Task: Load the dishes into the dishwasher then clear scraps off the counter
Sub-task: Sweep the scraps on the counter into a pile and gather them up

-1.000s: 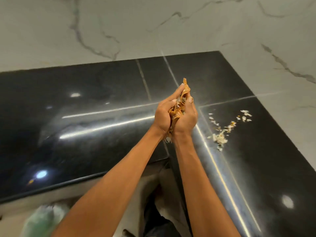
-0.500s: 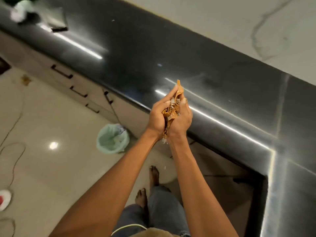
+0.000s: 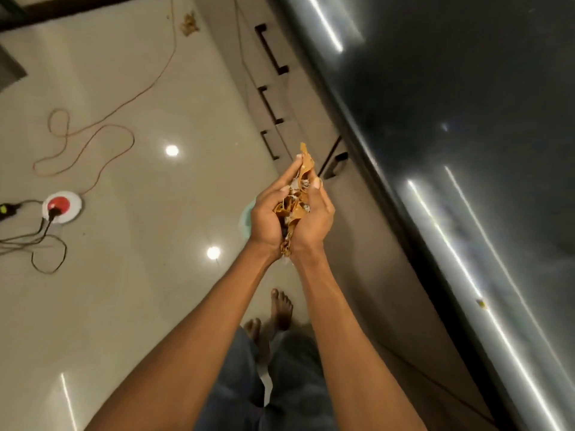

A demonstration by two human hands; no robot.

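Note:
A bunch of orange-brown and whitish scraps [image 3: 295, 202] sits cupped between both my hands, held out over the floor beside the counter. My left hand [image 3: 267, 217] curls round the scraps from the left. My right hand [image 3: 314, 220] curls round them from the right. One long peel sticks up above my fingertips and a few bits hang below my wrists. The pale green bin [image 3: 245, 220] shows only as a sliver behind my left hand. The black counter [image 3: 466, 119] runs along the right, with one small yellow scrap [image 3: 481, 303] near its edge.
Cabinet drawers with dark handles [image 3: 270, 51] line the counter's front. On the glossy tile floor lie an orange cord [image 3: 93, 132], a red and white round socket [image 3: 62, 206] with black cables, and a small brown patch [image 3: 190, 23]. My bare feet [image 3: 280, 309] stand below my hands.
The view has swung left from the counter corner to the floor. My hands, still cupped on the scraps, have moved off the counter and now hover over the bin.

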